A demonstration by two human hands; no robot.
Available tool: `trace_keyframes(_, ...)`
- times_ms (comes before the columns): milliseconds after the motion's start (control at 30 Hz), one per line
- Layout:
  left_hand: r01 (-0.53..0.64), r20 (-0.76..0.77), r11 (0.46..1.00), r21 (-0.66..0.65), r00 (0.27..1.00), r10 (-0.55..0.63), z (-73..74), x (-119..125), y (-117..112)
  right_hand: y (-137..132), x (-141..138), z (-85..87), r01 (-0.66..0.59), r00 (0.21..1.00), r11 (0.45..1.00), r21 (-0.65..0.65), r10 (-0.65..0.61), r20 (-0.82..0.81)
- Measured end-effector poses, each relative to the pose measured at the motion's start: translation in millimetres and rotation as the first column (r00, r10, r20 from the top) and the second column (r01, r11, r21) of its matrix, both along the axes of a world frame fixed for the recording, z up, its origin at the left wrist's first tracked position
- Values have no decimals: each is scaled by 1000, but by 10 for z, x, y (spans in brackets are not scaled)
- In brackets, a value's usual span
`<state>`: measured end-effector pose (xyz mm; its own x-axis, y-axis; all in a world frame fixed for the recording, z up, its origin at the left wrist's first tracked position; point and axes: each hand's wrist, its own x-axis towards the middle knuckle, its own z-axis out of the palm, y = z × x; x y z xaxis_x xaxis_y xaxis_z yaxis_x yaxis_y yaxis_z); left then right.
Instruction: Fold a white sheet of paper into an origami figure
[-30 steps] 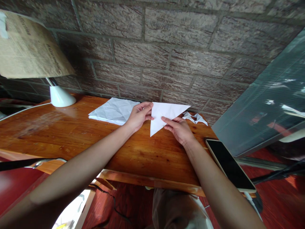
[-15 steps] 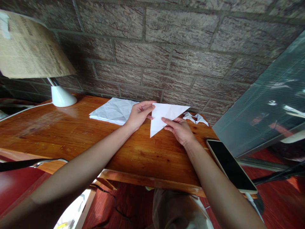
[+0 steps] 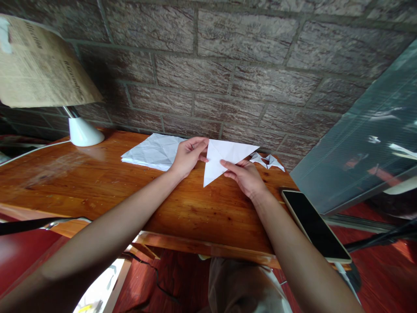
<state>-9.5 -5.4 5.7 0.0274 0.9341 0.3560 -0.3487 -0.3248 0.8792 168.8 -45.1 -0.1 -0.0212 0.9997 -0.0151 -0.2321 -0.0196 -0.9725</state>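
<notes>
A white sheet of paper folded into a triangle (image 3: 228,152) is held up just above the wooden table. My left hand (image 3: 189,155) is closed at its upper left corner, the thumb and fingertips meeting the paper's edge. At the lower right edge, my right hand (image 3: 244,176) grips the triangle, thumb on top and the other fingers partly hidden underneath. A faint crease runs down from the paper's upper left corner. Behind my left hand lies a stack of creased white paper (image 3: 153,150). Small folded paper pieces (image 3: 267,161) rest beyond my right hand.
A lamp with a newspaper-print shade (image 3: 48,65) and white base (image 3: 85,131) stands at the left. A smartphone (image 3: 316,224) lies at the table's right end. The brick wall (image 3: 211,74) rises behind the wooden table (image 3: 208,217), with a translucent panel (image 3: 368,126) at right.
My left thumb has slid slightly left, from over the paper to its upper left corner. The triangle's lower tip has shifted slightly left. My right hand keeps its grip.
</notes>
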Motion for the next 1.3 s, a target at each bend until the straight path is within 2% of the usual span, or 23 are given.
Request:
trace_keyframes(267, -7, -18, 1000, 28, 1000, 7, 6, -8, 0, -13, -9, 0, -22, 999, 1000, 7, 22, 24)
trace_keyframes(467, 59, 37, 998, -17, 998, -58, 2, -8, 10, 11, -9, -17, -14, 1000, 999, 36, 13, 13)
trace_keyframes(600, 110, 64, 993, -39, 992, -108, -21, -9, 25, 14, -21, -7, 22, 1000, 993, 115, -22, 6)
trace_keyframes(700, 133, 95, 990, -45, 987, -129, -38, -5, 37, 15, -42, -4, 82, 995, 974, 210, -91, 32)
trace_keyframes(867, 156, 85, 983, -93, 985, -149, -48, -5, 46, 28, -36, -3, 283, 946, 890, 357, -320, 49)
trace_keyframes(967, 182, 83, 978, -105, 981, -173, -37, -7, 35, 45, 3, 10, 311, 939, 876, 369, -344, 27)
trace_keyframes(1133, 230, 102, 966, -121, 971, -218, -6, -2, 6, 84, 33, -2, 298, 948, 898, 323, -317, 6)
trace_keyframes(1233, 198, 98, 969, -148, 978, -184, -2, 1, 7, 116, 35, -53, 302, 942, 898, 321, -333, 46)
trace_keyframes(1300, 170, 85, 972, -160, 984, -159, -6, -1, 11, 141, 59, -92, 347, 906, 868, 354, -408, 111)
